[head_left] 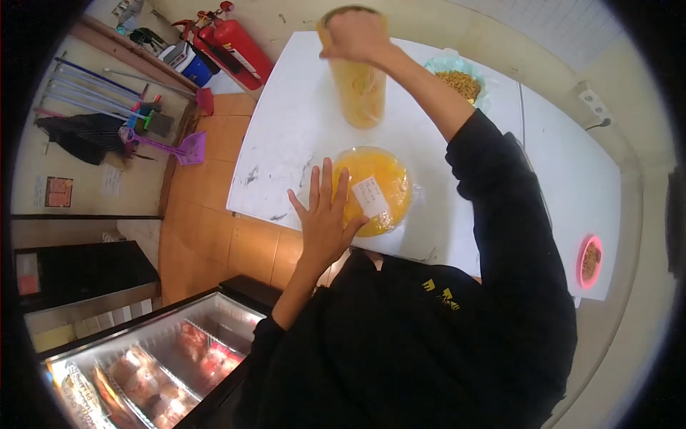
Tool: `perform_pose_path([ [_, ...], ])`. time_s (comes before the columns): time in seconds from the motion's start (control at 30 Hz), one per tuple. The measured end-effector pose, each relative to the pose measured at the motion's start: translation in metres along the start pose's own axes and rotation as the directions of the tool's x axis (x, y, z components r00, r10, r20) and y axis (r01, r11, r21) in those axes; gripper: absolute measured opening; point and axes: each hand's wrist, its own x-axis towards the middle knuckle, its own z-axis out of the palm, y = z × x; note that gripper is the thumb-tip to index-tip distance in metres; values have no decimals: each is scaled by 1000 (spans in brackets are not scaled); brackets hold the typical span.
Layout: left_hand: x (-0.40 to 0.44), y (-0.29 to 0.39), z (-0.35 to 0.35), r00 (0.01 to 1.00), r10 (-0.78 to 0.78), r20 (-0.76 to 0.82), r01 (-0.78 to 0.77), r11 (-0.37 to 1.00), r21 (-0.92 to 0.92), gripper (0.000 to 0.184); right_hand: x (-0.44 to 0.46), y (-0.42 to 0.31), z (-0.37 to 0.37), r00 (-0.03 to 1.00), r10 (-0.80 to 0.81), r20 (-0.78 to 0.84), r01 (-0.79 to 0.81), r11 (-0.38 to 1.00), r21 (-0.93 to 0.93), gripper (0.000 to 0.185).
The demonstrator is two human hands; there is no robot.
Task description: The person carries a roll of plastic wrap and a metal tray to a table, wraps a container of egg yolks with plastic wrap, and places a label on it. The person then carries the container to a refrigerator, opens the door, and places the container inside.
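Note:
My left hand is spread open, its fingers apart, at the left edge of a round, flat yellow package. Clear plastic film wraps this package, and a white paper label with handwriting lies on top. Farther back on the table, my right hand is closed at the top of a tall, clear cylindrical container with a yellowish look. The hand covers much of the container's dark-edged top, so how the fingers meet the rim is partly hidden.
The white table carries a bowl of brown crumbly food and a pink-rimmed bowl on the right. A glass-topped freezer stands at lower left. Fire extinguishers and a purple dustpan are to the left.

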Motion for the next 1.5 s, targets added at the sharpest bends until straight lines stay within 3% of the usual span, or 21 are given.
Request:
perform_pose_path([
  [0.17, 0, -18, 24, 993, -38, -109, 13, 976, -215, 77, -9, -15, 2, 994, -77, 77, 82, 995, -62, 41],
  [0.23, 2, -25, 37, 936, -167, -311, -96, 729, -678, 74, -10, -16, 7, 991, -103, 84, 113, 987, -118, 42],
  [0.27, 4, -30, 43, 937, -163, -308, -100, 721, -686, 74, -10, -16, 8, 988, -133, 76, 144, 975, -168, 43],
  [0.33, 9, -39, 56, 948, -276, -158, -83, 265, -961, 68, -13, -14, 9, 961, -249, -121, 226, 958, -175, 43],
  [0.37, 11, -41, 63, 948, -279, -155, -83, 254, -964, 68, -17, -12, 9, 879, -359, -314, 314, 931, -185, 43],
  [0.47, 16, -43, 85, 946, -324, -1, -109, -317, -942, 61, -50, 0, -12, 796, -326, -509, 369, 929, -19, 41],
  [0.53, 18, -47, 99, 946, -313, 84, -143, -634, -760, 56, -109, 13, -16, 896, 31, -442, 107, 953, 284, 38],
  [0.57, 19, -49, 106, 942, -327, 74, -159, -629, -761, 56, -144, 29, -8, 945, 138, -296, -23, 933, 360, 36],
  [0.6, 19, -51, 116, 927, -326, 183, -97, -683, -724, 51, -177, 34, -4, 901, 399, 170, -431, 778, 458, 34],
  [0.63, 18, -53, 130, 903, -317, 291, -41, -737, -675, 47, -215, 44, 25, 901, 348, 261, -433, 770, 469, 37],
  [0.67, 11, -60, 157, 898, -331, 291, -54, -738, -673, 47, -247, 50, 49, 836, 244, 492, -516, 653, 554, 42],
  [0.7, 3, -71, 192, 903, -403, 150, 101, -142, -985, 42, -276, 50, 71, 804, 159, 573, -566, 499, 657, 43],
  [0.73, -2, -72, 213, 932, -362, 4, 206, 519, -830, 36, -288, 44, 72, 814, 127, 566, -564, 404, 721, 44],
  [0.8, -5, -51, 197, 882, -468, 60, -63, -242, -968, 27, -292, 30, 69, 858, 105, 503, -514, 206, 833, 43],
  [0.83, -3, -47, 195, 859, -507, 65, -104, -297, -949, 27, -288, 22, 65, 886, 121, 447, -459, 104, 882, 42],
  [1.03, 8, -24, 170, 773, -634, -22, -144, -142, -979, 26, -285, 16, 74, 859, 174, 482, -510, 202, 836, 26],
  [1.3, -6, 46, 136, 615, -786, -59, -336, -193, -922, 24, -291, 34, 36, 848, 248, 469, -445, -148, 883, 30],
  [1.37, -16, 69, 146, 457, -874, -165, -81, 143, -986, 25, -297, 44, 28, 878, 210, 431, -406, -152, 901, 34],
  [1.43, -14, 112, 205, 290, -929, 232, -323, -323, -889, 26, -296, 45, 6, 881, 239, 410, -371, -191, 909, 38],
  [1.47, -24, 141, 224, 369, -848, 380, 153, -348, -925, 36, -297, 48, -2, 887, 220, 406, -370, -186, 910, 38],
  [1.5, -17, 166, 238, 502, -662, 556, 228, -519, -824, 45, -296, 51, -10, 900, 214, 381, -351, -165, 922, 39],
])
